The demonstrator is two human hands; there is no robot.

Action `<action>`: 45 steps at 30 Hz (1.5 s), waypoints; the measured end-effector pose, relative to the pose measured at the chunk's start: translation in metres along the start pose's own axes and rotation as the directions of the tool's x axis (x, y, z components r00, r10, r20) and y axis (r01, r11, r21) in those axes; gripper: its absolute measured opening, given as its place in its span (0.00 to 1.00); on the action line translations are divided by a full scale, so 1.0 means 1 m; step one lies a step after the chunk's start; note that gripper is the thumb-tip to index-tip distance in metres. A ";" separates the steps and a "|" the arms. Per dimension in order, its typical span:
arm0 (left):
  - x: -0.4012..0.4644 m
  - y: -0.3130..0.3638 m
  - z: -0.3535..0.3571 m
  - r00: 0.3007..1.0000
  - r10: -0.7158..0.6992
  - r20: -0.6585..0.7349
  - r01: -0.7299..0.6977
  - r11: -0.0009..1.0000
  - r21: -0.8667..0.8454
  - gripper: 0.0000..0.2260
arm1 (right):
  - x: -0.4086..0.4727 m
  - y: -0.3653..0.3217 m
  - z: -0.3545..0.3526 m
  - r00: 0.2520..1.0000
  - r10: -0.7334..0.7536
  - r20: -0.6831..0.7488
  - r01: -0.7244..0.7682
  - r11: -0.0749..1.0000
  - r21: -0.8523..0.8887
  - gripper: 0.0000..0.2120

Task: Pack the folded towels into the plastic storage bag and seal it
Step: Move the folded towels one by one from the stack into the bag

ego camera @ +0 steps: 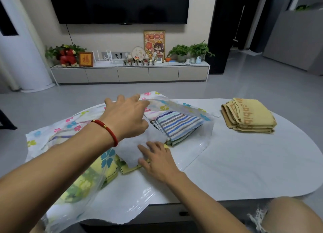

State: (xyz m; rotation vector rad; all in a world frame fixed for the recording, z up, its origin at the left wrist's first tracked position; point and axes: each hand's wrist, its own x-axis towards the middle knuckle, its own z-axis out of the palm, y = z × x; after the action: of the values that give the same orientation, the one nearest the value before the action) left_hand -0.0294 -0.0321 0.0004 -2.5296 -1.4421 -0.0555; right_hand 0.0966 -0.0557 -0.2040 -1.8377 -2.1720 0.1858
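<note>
Your left hand (126, 117) holds up the far flap of the plastic bag (183, 108); your right hand (157, 160) lies open and flat on the towels at its mouth. Keep the flap raised and slide the striped towel (178, 126) left, deeper in. The yellow towel (248, 116) waits far right on the table (244, 162).

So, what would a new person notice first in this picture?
Most likely the two hands in the middle: the left hand, with a red bracelet, lifts the flowered plastic bag, and the right hand presses inside it. A striped towel lies in the bag, and a yellow towel waits on the white table, far right.
</note>
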 end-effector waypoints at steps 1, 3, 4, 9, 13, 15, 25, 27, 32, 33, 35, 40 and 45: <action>0.002 0.003 0.003 1.000 0.018 -0.001 -0.018 1.000 -0.007 0.26 | 0.001 0.005 -0.004 0.999 -0.017 0.048 0.015 0.999 0.028 0.26; 0.007 0.007 0.009 0.998 0.057 0.001 -0.057 0.998 -0.036 0.27 | 0.000 0.017 -0.018 0.993 -0.074 0.089 0.059 0.987 0.152 0.27; 0.010 0.011 0.012 0.997 0.077 -0.002 -0.077 0.996 -0.048 0.27 | -0.005 0.025 -0.028 0.990 -0.096 0.101 0.071 0.971 0.227 0.27; 0.026 0.028 0.027 0.989 0.145 -0.034 -0.149 0.979 -0.137 0.31 | -0.053 0.114 -0.094 0.993 0.015 0.118 -0.053 0.942 0.331 0.14; 0.046 0.036 0.032 0.982 0.179 -0.056 -0.186 0.967 -0.173 0.34 | -0.088 0.210 -0.141 0.936 0.345 -0.073 -0.305 0.897 0.320 0.09; 0.058 0.041 0.032 0.979 0.192 -0.070 -0.201 0.965 -0.170 0.35 | -0.093 0.259 -0.155 0.828 0.504 -0.245 -0.440 0.856 0.272 0.09; 0.059 0.049 0.039 0.983 0.174 -0.051 -0.179 0.976 -0.120 0.39 | -0.037 0.424 -0.164 0.480 0.857 -0.187 -0.831 0.512 0.215 0.25; 0.054 0.047 0.040 0.985 0.171 -0.026 -0.173 0.980 -0.099 0.38 | -0.028 0.433 -0.158 0.453 0.865 -0.215 -0.845 0.494 0.205 0.24; 0.051 0.042 0.037 0.990 0.140 0.003 -0.140 0.987 -0.081 0.37 | -0.017 0.426 -0.163 0.444 0.839 -0.314 -0.827 0.519 0.217 0.22; 0.051 0.042 0.035 0.991 0.132 0.002 -0.131 0.988 -0.080 0.37 | -0.016 0.424 -0.168 0.453 0.842 -0.292 -0.800 0.529 0.283 0.22; 0.050 0.040 0.033 0.993 0.117 -0.006 -0.117 0.991 -0.064 0.36 | -0.012 0.422 -0.182 0.455 0.870 -0.190 -0.749 0.489 0.447 0.24; 0.039 0.037 0.028 0.996 0.088 -0.033 -0.088 0.996 -0.021 0.32 | -0.020 0.402 -0.208 0.574 0.772 0.275 -0.597 0.164 0.786 0.23; 0.008 0.019 0.028 0.994 0.013 -0.106 -0.011 1.000 0.022 0.25 | -0.067 0.348 -0.219 0.724 0.649 0.233 -0.362 0.070 0.930 0.25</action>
State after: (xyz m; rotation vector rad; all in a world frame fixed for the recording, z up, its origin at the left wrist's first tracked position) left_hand -0.0114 -0.0283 -0.0294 -2.4777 -1.3801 -0.1692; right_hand 0.5000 -0.0787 -0.1026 -1.5336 -0.6263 1.0895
